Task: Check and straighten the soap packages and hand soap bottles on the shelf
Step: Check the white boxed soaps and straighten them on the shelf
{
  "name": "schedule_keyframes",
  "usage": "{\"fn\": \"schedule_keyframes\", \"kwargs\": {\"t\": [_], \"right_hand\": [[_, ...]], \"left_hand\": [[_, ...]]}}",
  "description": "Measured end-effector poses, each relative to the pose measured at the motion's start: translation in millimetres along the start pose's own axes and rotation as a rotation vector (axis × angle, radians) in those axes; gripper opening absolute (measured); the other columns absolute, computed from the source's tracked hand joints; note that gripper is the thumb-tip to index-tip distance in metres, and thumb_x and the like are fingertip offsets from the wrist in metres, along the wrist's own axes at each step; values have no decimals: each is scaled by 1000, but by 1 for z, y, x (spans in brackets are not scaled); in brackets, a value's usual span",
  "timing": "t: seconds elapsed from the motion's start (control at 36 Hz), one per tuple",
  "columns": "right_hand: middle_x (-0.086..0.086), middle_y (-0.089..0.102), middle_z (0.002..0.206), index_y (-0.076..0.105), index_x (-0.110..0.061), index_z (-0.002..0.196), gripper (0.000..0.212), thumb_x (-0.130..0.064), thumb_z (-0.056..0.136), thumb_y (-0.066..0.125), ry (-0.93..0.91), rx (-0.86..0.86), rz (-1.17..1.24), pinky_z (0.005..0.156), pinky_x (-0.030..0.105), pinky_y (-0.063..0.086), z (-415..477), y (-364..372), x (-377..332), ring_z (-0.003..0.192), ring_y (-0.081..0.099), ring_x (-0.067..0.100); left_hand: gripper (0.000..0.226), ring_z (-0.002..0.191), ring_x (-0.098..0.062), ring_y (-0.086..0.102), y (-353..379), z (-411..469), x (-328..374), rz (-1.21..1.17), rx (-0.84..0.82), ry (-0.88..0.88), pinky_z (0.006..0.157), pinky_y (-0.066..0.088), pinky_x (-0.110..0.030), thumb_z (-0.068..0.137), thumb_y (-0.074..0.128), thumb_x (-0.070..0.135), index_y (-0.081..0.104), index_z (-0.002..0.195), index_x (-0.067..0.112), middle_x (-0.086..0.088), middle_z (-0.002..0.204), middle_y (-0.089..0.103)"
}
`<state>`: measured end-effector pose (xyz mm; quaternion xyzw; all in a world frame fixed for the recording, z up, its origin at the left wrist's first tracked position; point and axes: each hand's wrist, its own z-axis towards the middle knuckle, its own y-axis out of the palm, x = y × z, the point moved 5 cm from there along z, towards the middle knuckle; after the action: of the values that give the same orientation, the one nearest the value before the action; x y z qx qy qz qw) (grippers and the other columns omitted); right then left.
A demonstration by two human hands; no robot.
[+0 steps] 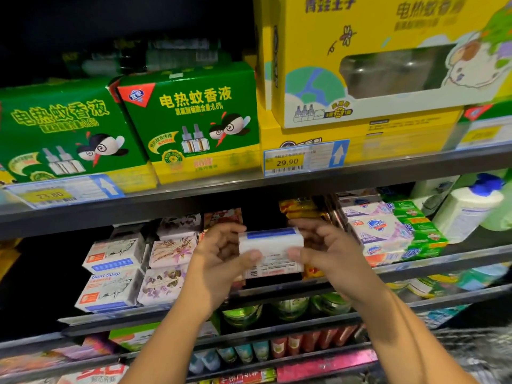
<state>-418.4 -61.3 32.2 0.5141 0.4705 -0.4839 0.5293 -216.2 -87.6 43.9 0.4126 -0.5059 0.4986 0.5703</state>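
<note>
Inspection: white soap package [270,241] held up at the shelf [457,259].
I hold it by both ends, left hand [219,261] and right hand [329,253], each grip closed on it, thumbs on the near face. It has a blue band on top and the printed label faces me. It hangs between the floral soap boxes [171,253] on the left and the Safeguard packs [379,234] on the right. Recommended: set it back square, flush with its neighbours.

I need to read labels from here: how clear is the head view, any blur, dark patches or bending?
Head view: the white rectangular soap box between left hand and right hand is softly blurred, small print unreadable; upper-left corner nearly black; the white blue-capped bottle at right smears; the grey shelf rail slants up rightward.
</note>
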Motion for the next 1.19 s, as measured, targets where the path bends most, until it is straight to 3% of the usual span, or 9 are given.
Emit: {"fn": "schedule_keyframes", "kwargs": {"t": [0.08,0.17,0.31,0.47,0.58,0.69,0.83,1.03,1.19], "right_hand": [[12,76,103,76,-14,103,29,-31,80,76,181,-60,26,89,43,56,-1,9,6,98,72,29],[12,73,78,75,-7,91,34,-40,90,69,354,-15,-101,55,29,51,-4,11,12,66,67,21],[9,67,66,73,-9,89,40,-48,94,61,458,-29,-323,45,22,42,-7,5,23,52,58,14],[-9,74,99,68,-29,113,22,-27,91,71,138,-88,-353,86,23,53,7,-9,6,93,68,1],[-13,72,108,61,-37,119,51,-8,82,79,-6,-83,-317,85,17,52,10,-16,-5,101,67,1],[-29,68,108,60,-55,108,56,-18,75,87,-30,-70,-506,90,25,54,9,-15,5,99,66,-4],[-27,67,106,63,-57,102,48,-20,81,83,-59,-146,-499,83,17,49,1,0,25,100,63,-3],[-33,64,110,65,-44,109,51,-10,77,84,-186,-9,-521,85,3,40,0,-27,4,107,59,-9],[-19,60,105,62,-40,100,45,-27,67,89,-85,-166,-500,90,22,50,13,-17,17,101,63,3]], "left_hand": [[20,60,-1,62,4,1,1,-45,47,-128,51,48,-18,81,74,4,62,96,8,9,68,66],[32,60,-17,64,3,-1,-13,-39,3,-498,46,44,-26,79,77,36,67,98,13,-6,74,71],[34,44,-16,54,4,-8,-31,64,-137,-737,31,35,-19,92,63,38,67,105,7,-8,66,69],[40,76,-25,68,4,9,-22,8,-139,-457,53,56,-30,76,78,25,66,112,16,-18,103,71],[62,95,-19,68,1,21,-4,47,-110,-98,72,57,-24,57,93,17,65,112,24,2,99,74],[60,99,-3,64,8,14,21,280,-95,274,85,48,-16,58,84,45,60,113,44,21,104,67],[66,103,3,61,27,5,26,392,-164,328,82,46,-9,57,86,52,49,110,69,29,108,63],[66,108,5,58,3,18,-8,572,-171,272,93,45,-11,69,89,32,51,113,64,27,110,65],[39,98,-3,58,7,15,-22,816,-171,629,84,46,-15,81,75,32,64,118,29,17,112,57]]}}
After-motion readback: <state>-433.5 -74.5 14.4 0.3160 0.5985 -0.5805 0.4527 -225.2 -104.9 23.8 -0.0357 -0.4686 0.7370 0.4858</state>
